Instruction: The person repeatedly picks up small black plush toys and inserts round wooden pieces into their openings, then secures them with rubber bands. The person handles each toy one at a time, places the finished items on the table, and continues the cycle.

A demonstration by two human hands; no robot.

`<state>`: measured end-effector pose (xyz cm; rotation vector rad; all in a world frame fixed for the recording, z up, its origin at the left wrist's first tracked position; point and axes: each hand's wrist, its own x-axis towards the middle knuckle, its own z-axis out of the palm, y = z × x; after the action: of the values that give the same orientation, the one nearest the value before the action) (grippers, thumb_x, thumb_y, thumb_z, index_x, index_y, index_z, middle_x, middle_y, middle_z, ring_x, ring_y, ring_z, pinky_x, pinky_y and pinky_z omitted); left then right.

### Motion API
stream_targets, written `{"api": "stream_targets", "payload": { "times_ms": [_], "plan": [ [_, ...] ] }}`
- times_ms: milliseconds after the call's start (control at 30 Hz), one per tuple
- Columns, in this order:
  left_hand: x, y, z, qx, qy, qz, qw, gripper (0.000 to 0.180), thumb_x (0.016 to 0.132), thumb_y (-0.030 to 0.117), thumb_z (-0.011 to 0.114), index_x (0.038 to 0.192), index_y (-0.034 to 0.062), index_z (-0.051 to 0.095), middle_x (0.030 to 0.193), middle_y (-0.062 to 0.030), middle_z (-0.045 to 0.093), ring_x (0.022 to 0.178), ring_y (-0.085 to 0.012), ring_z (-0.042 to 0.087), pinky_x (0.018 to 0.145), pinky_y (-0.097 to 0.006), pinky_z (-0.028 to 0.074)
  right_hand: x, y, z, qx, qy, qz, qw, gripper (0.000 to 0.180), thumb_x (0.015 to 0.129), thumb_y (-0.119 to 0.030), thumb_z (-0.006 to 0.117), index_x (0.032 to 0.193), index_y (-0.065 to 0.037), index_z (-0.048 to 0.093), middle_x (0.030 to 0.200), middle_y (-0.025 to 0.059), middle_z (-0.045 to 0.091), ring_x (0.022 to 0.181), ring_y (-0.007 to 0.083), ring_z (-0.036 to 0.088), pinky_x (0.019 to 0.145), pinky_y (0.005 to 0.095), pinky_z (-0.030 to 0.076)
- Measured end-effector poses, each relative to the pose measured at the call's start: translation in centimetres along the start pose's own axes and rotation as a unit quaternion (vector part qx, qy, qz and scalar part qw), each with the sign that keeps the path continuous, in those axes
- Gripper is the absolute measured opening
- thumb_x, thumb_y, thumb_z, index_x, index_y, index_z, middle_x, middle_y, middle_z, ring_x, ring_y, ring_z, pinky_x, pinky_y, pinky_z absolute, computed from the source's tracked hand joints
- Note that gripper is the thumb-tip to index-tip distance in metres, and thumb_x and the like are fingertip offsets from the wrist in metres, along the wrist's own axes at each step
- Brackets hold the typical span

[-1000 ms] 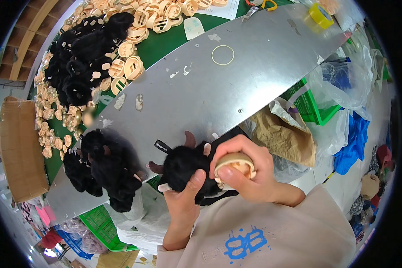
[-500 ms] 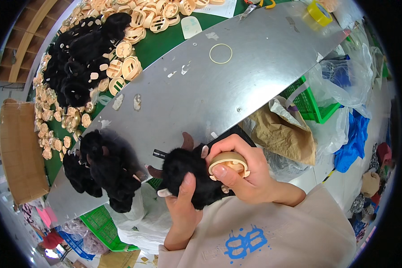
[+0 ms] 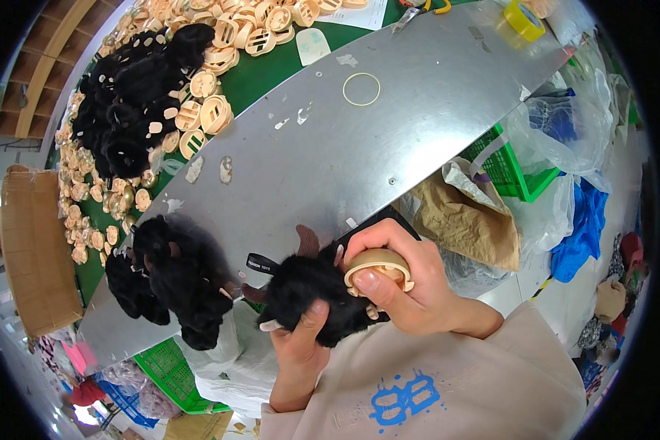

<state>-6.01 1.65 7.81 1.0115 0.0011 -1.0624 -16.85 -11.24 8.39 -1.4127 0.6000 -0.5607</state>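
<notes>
Holding a black plush toy (image 3: 312, 297) at my chest, just off the near edge of the metal table (image 3: 418, 139). My left hand (image 3: 301, 345) cups it from below, fingers curled closed into the fur; my right hand (image 3: 403, 286) clasps a tan plastic ring (image 3: 378, 268) against its side, thumb on the ring's face. I judge the toy soft, light and squashy, best gripped around the body; the ring looks stiff, best held by its rim.
</notes>
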Motion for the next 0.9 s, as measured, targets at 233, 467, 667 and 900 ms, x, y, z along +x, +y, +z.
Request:
{"api": "stream_targets", "payload": {
  "times_ms": [233,467,667,900],
  "plan": [
    [-0.1,0.3,0.7,0.033,-0.029,0.009,0.999,0.052,0.088,0.01,0.069,0.134,-0.0001,0.046,0.13,-0.0115,0.055,0.117,-0.0225,0.057,0.102,-0.038,0.046,0.0,0.7,0.2,-0.051,0.026,-0.067,0.996,0.021,0.094,-0.018,0.063,0.107,-0.002,0.057,0.085,0.0063,0.065,0.068,0.0117,0.06,0.061,0.0243,0.047],
    [0.4,-0.1,1.8,0.064,-0.026,0.052,0.996,0.062,0.09,0.017,0.065,0.142,-0.0005,0.035,0.143,-0.0163,0.045,0.124,-0.0279,0.053,0.107,-0.039,0.043,-0.8,-0.2,0.4,0.037,0.032,-0.03,0.998,0.02,0.094,-0.014,0.062,0.108,0.0,0.056,0.09,0.0075,0.067,0.07,0.0094,0.061,0.063,0.0217,0.048],
    [0.1,0.2,1.1,0.023,-0.02,0.043,0.999,0.043,0.09,0.002,0.064,0.131,-0.002,0.049,0.131,-0.0165,0.057,0.121,-0.0277,0.056,0.106,-0.04,0.042,-0.6,0.5,0.5,0.045,0.035,-0.061,0.996,0.022,0.095,-0.015,0.062,0.109,0.0,0.056,0.091,0.0076,0.067,0.071,0.0098,0.061,0.064,0.0242,0.049],
    [-0.3,-0.3,0.8,0.06,0.027,0.052,0.996,0.036,0.088,-0.005,0.063,0.123,-0.0001,0.056,0.119,-0.0103,0.062,0.11,-0.0204,0.06,0.1,-0.035,0.045,-0.3,0.8,0.4,-0.06,0.021,-0.112,0.992,0.02,0.091,-0.011,0.065,0.105,0.001,0.058,0.089,0.0108,0.066,0.071,0.0186,0.064,0.064,0.0268,0.051]
  ]
}}
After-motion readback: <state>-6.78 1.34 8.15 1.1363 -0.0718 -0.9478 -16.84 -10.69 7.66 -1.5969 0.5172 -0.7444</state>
